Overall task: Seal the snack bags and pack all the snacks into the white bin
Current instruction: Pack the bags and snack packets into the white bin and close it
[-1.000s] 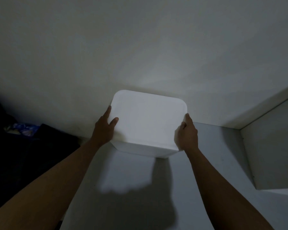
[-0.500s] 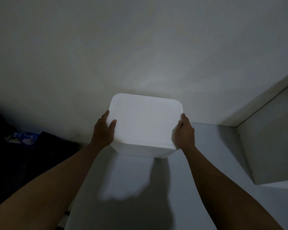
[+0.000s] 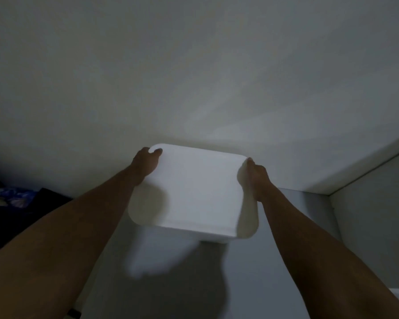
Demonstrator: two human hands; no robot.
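Observation:
The white bin (image 3: pixel 198 192) is held up in front of me over a grey shelf top, and I see only its blank white underside or lid. My left hand (image 3: pixel 146 163) grips its left far corner, thumb over the edge. My right hand (image 3: pixel 255 173) clasps its right edge. The bin casts a shadow on the surface below. No snack bags show; whatever the bin holds is hidden.
A pale wall fills the upper view. The grey shelf surface (image 3: pixel 171 284) lies below, with a white side panel (image 3: pixel 373 215) rising at the right. At the far left is a dark area with a blue patterned thing (image 3: pixel 14 196).
The bin has come nearer to me and looks larger. Both hands have slid farther along its sides toward the far corners.

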